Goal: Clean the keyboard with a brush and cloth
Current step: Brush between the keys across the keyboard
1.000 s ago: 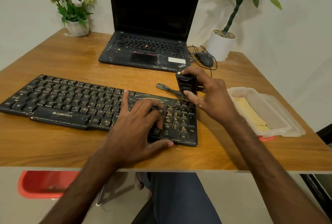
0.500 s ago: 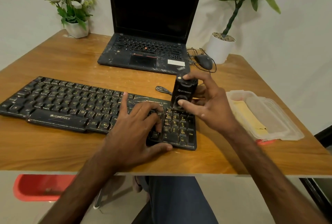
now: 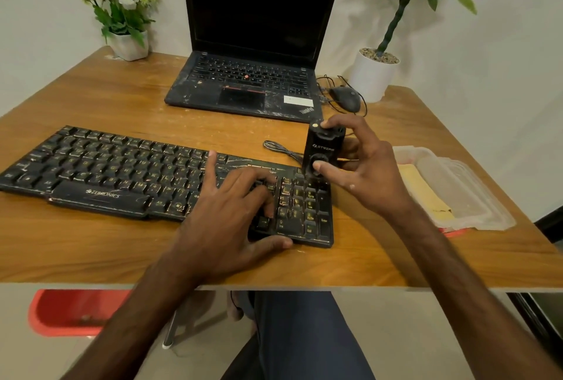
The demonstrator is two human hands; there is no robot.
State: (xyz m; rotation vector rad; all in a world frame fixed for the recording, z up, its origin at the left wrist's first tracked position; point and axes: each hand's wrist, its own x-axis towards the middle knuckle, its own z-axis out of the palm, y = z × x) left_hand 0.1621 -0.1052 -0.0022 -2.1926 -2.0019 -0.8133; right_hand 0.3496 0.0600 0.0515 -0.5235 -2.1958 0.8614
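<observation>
A dusty black keyboard [image 3: 100, 172] lies across the wooden table [image 3: 122, 251]. My left hand [image 3: 231, 215] rests flat on its right part, fingers spread over the keys and thumb at the front edge. My right hand [image 3: 362, 166] grips a small black boxy cleaning tool [image 3: 323, 151], index finger on its top and thumb on its round front part. The tool stands upright on the far right corner of the keyboard, over the number pad. A yellow cloth [image 3: 423, 190] lies inside a clear plastic box at the right.
A black open laptop [image 3: 253, 80] sits behind the keyboard, with a mouse [image 3: 345, 97] and cable beside it. The clear plastic box [image 3: 475, 196] is by the right edge. Two potted plants [image 3: 128, 41] [image 3: 374, 74] stand at the back corners. A red stool [image 3: 70, 312] is under the table.
My right hand has brought the black tool slightly nearer and down onto the number pad corner. My left hand stays on the keyboard.
</observation>
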